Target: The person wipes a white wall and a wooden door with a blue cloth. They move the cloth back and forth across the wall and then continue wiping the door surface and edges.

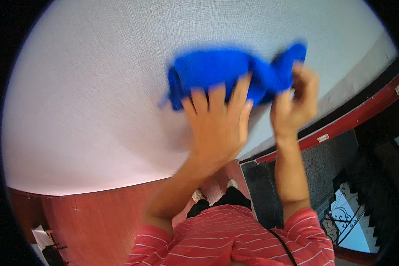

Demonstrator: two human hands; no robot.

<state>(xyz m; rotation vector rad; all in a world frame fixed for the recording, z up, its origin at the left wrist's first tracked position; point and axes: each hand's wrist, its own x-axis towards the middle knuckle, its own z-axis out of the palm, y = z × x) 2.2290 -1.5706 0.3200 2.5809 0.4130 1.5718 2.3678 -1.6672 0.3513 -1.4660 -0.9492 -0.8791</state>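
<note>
A bright blue cloth [216, 66] lies bunched and creased against a pale, textured wall [113, 83]. My left hand [217, 123] holds the cloth's lower edge against this wall, fingers spread over the fabric. To its right, my right hand [297, 103] grips the twisted right end between thumb and fingers; a corner of cloth sticks up above that grip. Both hands and the cloth are blurred. The wall surface behind the cloth is hidden.
A red skirting strip [349, 123] with a dark band runs along the right. Reddish wood flooring [103, 219] spreads below left. My shoes [232, 183] stand near a dark stone floor strip [262, 189]. Lower right, a staircase [369, 229] has a scrolled metal railing [344, 212].
</note>
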